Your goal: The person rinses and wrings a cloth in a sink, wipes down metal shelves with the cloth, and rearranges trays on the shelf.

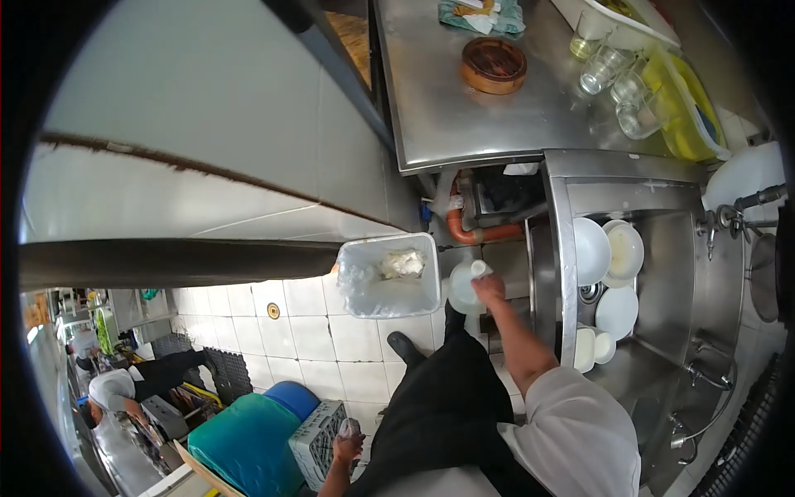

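Observation:
My right hand (490, 288) is closed on a pale bowl (464, 291), held beside the waste bin. A small white cup (479, 269) sits at the bowl's edge, against my fingers. The grey bin (436, 286) has a clear liner, with crumpled whitish waste (402, 264) inside. Low and to the left, my left hand (348, 449) is closed around a small greyish thing (349, 428), too unclear to name. A grey plastic dish rack (319, 439) stands next to that hand.
White plates and bowls (617, 311) lie in the steel sink (662, 273) at right. The steel counter (431, 108) holds a round wooden box (493, 65), several glasses (603, 70) and a yellow tub (683, 103). A teal bin (244, 443) and another person (116, 389) are at lower left.

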The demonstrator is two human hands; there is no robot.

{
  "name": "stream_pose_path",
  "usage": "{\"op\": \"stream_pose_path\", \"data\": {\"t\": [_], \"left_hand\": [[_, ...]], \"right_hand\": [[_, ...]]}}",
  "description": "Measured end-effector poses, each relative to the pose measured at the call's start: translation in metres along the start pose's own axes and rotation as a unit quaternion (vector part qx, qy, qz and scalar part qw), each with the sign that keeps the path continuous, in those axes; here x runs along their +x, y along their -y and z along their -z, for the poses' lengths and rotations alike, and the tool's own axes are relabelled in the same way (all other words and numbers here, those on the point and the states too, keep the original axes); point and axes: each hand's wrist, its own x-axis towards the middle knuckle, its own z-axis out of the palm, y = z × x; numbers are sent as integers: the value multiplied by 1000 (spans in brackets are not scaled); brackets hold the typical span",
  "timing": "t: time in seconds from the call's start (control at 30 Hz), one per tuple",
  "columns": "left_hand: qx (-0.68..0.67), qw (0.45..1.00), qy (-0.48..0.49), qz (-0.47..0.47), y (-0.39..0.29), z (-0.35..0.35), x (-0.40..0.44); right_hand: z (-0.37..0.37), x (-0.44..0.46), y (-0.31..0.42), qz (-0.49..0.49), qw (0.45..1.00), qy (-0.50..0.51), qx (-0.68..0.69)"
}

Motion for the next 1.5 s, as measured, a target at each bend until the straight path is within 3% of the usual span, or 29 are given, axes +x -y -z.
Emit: {"op": "stream_pose_path", "data": {"t": [0.03, 0.1, 0.13, 0.17, 0.23, 0.3, 0.37, 0.53, 0.57, 0.63, 0.7, 0.77, 0.8, 0.83, 0.9, 1.0, 1.07, 1.13, 1.23, 1.33, 1.37, 1.4, 1.47, 1.5], "left_hand": [[33, 998, 15, -47, 22, 3, 13], [-120, 988, 92, -27, 56, 11, 28], [-301, 941, 150, 39, 65, 16, 31], [-467, 855, 201, 104, 70, 19, 33], [-368, 922, 102, 69, 77, 15, 26], [-177, 983, 34, -39, 41, 4, -5], [-46, 992, -21, -118, 30, -3, -16], [-84, 992, 1, -93, 70, 7, 15], [-90, 990, 21, -105, 80, 12, 22], [-95, 992, 12, -87, 69, 14, 14], [-95, 994, -43, -30, 10, 2, -18], [-253, 967, -2, -17, 11, 1, -10], [-225, 972, 6, -61, 13, 1, -3], [-198, 974, 10, -105, 19, 3, 7], [-155, 982, 1, -107, 12, 4, 16], [-135, 989, -7, -64, -17, -2, 13], [-127, 990, -12, -62, -29, -2, 14], [-121, 991, -11, -62, -36, -1, 14], [-109, 992, -9, -64, -47, -1, 17], [-85, 993, 4, -78, -61, 3, 23], [-45, 985, 9, -166, -60, 3, 26], [-151, 984, 23, -91, -67, 3, 28], [-178, 976, 37, -123, -67, 6, 44], [-157, 978, 13, -134, -75, 6, 39]], "right_hand": [[13, 14, 3, 12, 1000, -7, -10], [43, 41, 7, 39, 998, -33, -23], [59, 52, 12, 54, 997, -53, -25], [85, 49, 25, 39, 996, -83, 12], [116, 66, 36, 13, 990, -135, 44], [140, 83, 43, -17, 982, -174, 70], [163, 93, 58, -54, 972, -200, 112], [165, 152, 54, -102, 965, -203, 132], [143, 194, 34, -27, 987, -152, -46], [134, 186, 41, -2, 982, -188, -9], [129, 163, 52, 17, 973, -228, 25], [124, 139, 56, 32, 960, -264, 85], [118, 122, 55, 38, 956, -265, 122], [107, 104, 51, 41, 955, -253, 150], [72, 67, 40, 34, 972, -169, 162], [-30, 43, -18, 70, 994, 72, 43], [-60, -12, -37, 6, 978, 201, 50], [-48, -74, -43, -18, 973, 228, 30], [-59, -91, -71, 176, 938, 255, -155], [-27, -99, -74, 91, 979, 176, -48], [-15, -91, -73, 91, 975, 197, -53], [-3, -82, -72, 92, 970, 217, -58], [-16, -29, -95, 177, 956, 158, -175], [-5, -26, -88, 159, 971, 136, -112]]}}
